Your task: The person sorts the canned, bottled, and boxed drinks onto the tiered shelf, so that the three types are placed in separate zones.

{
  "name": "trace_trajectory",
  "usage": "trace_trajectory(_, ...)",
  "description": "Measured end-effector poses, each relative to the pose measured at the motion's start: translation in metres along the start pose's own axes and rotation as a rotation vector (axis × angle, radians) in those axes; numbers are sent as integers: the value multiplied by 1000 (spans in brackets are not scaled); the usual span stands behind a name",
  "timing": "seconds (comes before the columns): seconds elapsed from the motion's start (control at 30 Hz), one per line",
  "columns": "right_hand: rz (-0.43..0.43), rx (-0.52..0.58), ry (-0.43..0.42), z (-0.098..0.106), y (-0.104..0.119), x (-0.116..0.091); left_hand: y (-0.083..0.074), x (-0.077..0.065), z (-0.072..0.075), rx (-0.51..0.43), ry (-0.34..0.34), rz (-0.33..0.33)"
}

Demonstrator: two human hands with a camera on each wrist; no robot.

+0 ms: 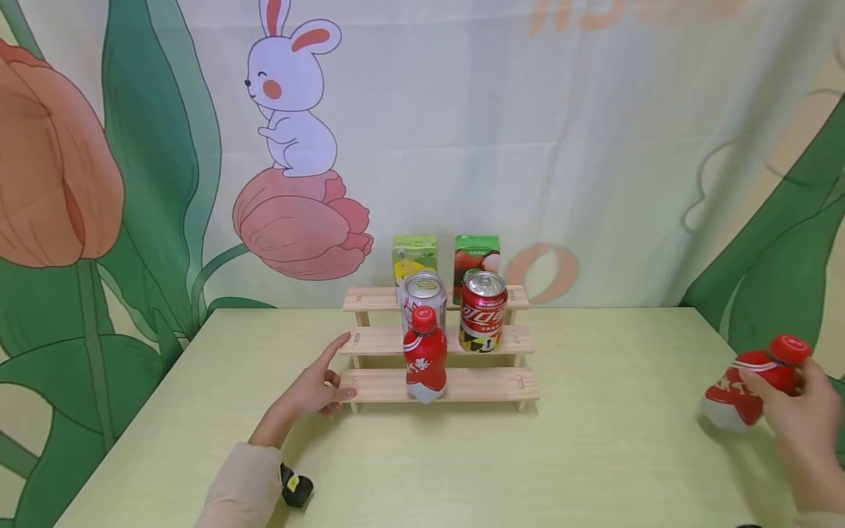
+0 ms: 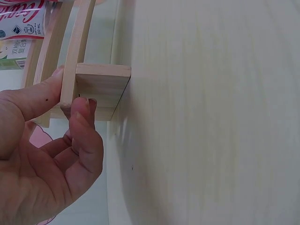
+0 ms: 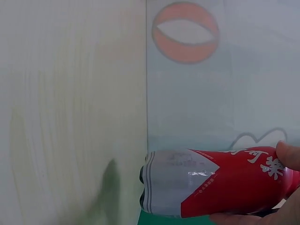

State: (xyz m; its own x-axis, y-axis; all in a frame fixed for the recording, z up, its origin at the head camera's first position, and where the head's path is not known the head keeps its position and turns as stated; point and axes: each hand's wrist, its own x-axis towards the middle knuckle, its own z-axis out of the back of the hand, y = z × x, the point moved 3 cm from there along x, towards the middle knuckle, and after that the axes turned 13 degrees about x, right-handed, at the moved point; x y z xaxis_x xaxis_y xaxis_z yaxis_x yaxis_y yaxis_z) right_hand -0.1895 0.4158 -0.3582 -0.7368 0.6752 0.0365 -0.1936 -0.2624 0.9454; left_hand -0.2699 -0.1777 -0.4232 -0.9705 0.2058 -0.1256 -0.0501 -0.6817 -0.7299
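A small three-step wooden display rack (image 1: pixel 491 383) stands on the table. My left hand (image 1: pixel 313 389) pinches the left end of its lowest board between thumb and fingers, the index finger reaching toward the middle board; the left wrist view shows the thumb (image 2: pixel 44 96) on the board. At the far right, my right hand (image 1: pixel 802 411) grips a red and white soda bottle (image 1: pixel 729 392) near its red cap, tilted above the table. A like bottle (image 1: pixel 425 363) stands upright on the lowest step. A silvery-white can (image 1: pixel 425 287) and a red cola can (image 1: pixel 483 312) stand on the middle step.
On the top step stand a yellow-green juice carton (image 1: pixel 414 253) and a green carton with red fruit (image 1: pixel 477 253). A small black object (image 1: pixel 297 490) lies by the left sleeve. Behind the pale table (image 1: pixel 614 411) hangs a printed curtain (image 1: pixel 462 132).
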Motion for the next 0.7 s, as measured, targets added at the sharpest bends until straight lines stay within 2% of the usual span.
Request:
trace_trajectory(0.47, -12, 30, 24, -1, 9, -15, 3, 2, 0, -5, 2, 22)
trace_trajectory(0.7, -5, 22, 51, 0, 16, -25, 2, 1, 0, -3, 7, 5)
